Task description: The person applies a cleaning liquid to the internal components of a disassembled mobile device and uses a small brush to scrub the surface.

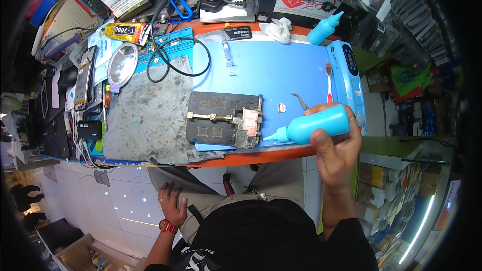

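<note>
My right hand (335, 158) is wrapped round a light blue squeeze bottle (319, 123), tipped on its side with the nozzle pointing left. The nozzle's end is close to the lower right corner of a dark board holder (208, 101); whether it touches cannot be told. Clamped in that holder is a small circuit board (249, 122) with a pinkish-copper patch. Past my fingers shows the curved tip of dark tweezers (301, 101); the rest is hidden behind the hand. A small pale square piece (281, 108) lies on the blue mat (281, 70). My left hand (172, 205) rests on my thigh, fingers spread.
A second blue bottle (325, 28) stands at the back right near a crumpled tissue (276, 30). A red-handled brush (329, 83) and a clear syringe (228, 55) lie on the mat. A black cable (208, 62) loops over the left side, near a yellow tube (125, 32).
</note>
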Available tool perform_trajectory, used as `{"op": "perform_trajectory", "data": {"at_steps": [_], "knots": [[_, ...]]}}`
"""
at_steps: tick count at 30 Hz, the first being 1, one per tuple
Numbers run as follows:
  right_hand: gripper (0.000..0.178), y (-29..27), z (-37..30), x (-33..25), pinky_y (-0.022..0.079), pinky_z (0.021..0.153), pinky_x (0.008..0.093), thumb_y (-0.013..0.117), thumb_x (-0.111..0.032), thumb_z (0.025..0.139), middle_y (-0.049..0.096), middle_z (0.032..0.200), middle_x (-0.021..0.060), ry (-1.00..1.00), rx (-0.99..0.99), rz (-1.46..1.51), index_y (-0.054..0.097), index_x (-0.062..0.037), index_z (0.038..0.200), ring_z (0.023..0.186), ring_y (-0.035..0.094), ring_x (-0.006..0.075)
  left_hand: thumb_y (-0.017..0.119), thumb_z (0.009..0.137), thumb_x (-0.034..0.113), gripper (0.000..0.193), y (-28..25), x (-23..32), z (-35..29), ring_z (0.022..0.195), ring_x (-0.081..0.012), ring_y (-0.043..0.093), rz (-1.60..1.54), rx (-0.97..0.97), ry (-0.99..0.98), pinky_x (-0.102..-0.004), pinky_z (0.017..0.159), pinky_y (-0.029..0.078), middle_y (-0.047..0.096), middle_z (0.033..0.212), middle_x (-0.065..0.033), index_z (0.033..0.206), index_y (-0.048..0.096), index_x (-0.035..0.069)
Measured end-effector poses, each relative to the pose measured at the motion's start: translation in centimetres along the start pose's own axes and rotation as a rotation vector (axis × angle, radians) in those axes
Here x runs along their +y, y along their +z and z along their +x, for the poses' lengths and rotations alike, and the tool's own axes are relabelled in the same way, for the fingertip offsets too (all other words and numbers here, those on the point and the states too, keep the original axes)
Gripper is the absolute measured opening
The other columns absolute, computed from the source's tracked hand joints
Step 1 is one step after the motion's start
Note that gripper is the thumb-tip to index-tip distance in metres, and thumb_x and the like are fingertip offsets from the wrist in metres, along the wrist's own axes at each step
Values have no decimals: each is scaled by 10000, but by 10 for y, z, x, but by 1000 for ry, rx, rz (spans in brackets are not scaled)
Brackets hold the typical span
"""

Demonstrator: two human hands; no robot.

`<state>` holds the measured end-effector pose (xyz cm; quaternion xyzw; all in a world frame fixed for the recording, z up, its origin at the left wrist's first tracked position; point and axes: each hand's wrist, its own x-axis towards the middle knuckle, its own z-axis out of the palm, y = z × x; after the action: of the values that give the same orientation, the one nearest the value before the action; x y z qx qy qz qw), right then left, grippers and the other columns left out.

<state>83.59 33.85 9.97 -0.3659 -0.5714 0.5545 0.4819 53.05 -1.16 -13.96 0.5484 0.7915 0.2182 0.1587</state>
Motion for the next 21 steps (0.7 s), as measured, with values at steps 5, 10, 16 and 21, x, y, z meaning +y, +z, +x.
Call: {"op": "perform_trajectory", "data": {"at_steps": [5, 10, 16, 21], "knots": [[483, 8, 0, -3, 532, 983, 404, 863, -329, 962, 704, 1127, 149, -2, 37, -48, 613, -2, 1215, 1076, 674, 239, 712, 935, 238, 402, -2, 2, 1, 1479, -481, 420, -4, 4, -3, -616, 1248, 282, 546, 1527, -235, 1298, 709, 67], [468, 4, -2, 0, 581, 989, 377, 877, -188, 956, 699, 1197, 143, -28, -11, 9, 583, 1, 1268, 1120, 701, 216, 713, 936, 233, 400, -2, 3, 1, 1481, -479, 420, -9, 3, -9, -615, 1249, 283, 548, 1526, -231, 1301, 712, 69], [454, 4, -1, 0, 585, 981, 371, 865, -186, 967, 703, 1198, 151, -50, -5, -12, 584, 0, 1271, 1112, 702, 211, 713, 938, 245, 407, 0, 0, 0, 1482, -481, 423, 0, 0, -5, -616, 1252, 279, 552, 1523, -231, 1302, 712, 65], [470, 4, -2, 0, 584, 978, 366, 873, -208, 962, 704, 1194, 150, -40, -4, -10, 585, 0, 1270, 1112, 700, 209, 699, 946, 247, 406, -1, 1, 1, 1484, -481, 421, -5, -1, -6, -611, 1251, 280, 549, 1524, -240, 1303, 706, 54]]}}
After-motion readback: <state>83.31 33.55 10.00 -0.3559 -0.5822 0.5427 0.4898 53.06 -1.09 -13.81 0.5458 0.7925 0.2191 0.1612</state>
